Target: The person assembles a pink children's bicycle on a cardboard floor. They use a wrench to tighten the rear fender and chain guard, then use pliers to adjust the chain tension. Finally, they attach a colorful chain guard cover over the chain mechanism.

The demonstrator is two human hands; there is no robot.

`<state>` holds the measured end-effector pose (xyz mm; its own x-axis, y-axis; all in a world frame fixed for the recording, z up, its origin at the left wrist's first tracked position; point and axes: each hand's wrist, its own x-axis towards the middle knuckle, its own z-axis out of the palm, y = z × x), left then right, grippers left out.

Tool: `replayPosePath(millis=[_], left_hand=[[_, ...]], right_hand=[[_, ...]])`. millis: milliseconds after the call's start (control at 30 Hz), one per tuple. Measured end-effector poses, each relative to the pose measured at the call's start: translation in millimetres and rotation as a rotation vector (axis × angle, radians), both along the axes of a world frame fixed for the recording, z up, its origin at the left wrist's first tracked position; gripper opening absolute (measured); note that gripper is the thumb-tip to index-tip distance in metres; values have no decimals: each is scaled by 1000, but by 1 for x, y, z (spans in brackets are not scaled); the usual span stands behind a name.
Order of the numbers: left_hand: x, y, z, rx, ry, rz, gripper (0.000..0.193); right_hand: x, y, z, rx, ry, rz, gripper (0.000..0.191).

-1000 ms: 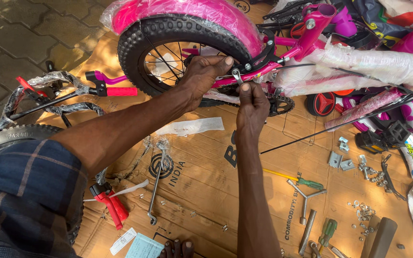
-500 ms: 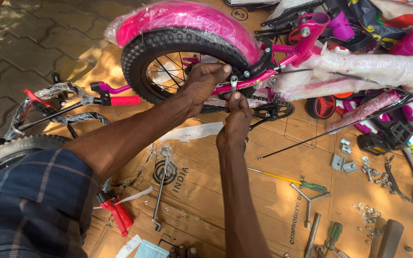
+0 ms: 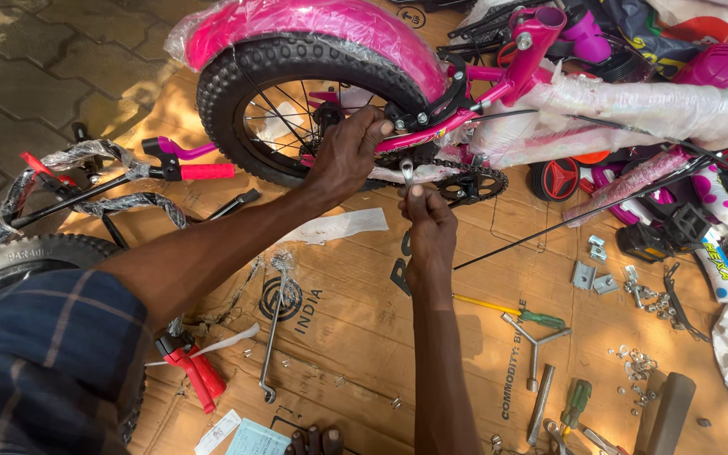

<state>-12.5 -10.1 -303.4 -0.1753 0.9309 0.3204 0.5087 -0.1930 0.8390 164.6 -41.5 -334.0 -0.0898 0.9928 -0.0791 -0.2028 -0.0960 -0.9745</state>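
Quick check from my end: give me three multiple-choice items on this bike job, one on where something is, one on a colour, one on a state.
1. Where does the long spanner lie?
A. On the cardboard
B. On the tyre
C. In the left hand

2. What colour is the mudguard over the wheel?
A. Blue
B. Pink
C. Black

3. How is the right hand?
A. Flat on the cardboard
B. Open in the air
C. Pinched on a small spanner at the frame

Answers:
1 A, it rests on the brown sheet below the arms.
2 B, it shows pink under clear wrap.
3 C, its fingers close round the shaft, while the left hand steadies the wheel.
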Motion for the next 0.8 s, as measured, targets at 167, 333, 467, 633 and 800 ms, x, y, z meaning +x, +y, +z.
replayPosePath(millis=[167, 333, 467, 633, 800], left_hand=[[4, 4, 3, 41, -45, 34, 32], [5, 0, 7, -5, -69, 8, 31], [3, -1, 12, -18, -82, -26, 31], [-5, -1, 15, -102, -80, -112, 33], [-12, -2, 12, -159, -107, -221, 36]], right_hand=[[4, -9, -1, 3, -51, -28, 28], [-2, 3, 3, 130, -77, -52, 27], [-9, 16, 5, 292, -107, -47, 31], [-7, 32, 22, 445, -302, -91, 29], [3, 34, 41, 587, -741, -166, 28]])
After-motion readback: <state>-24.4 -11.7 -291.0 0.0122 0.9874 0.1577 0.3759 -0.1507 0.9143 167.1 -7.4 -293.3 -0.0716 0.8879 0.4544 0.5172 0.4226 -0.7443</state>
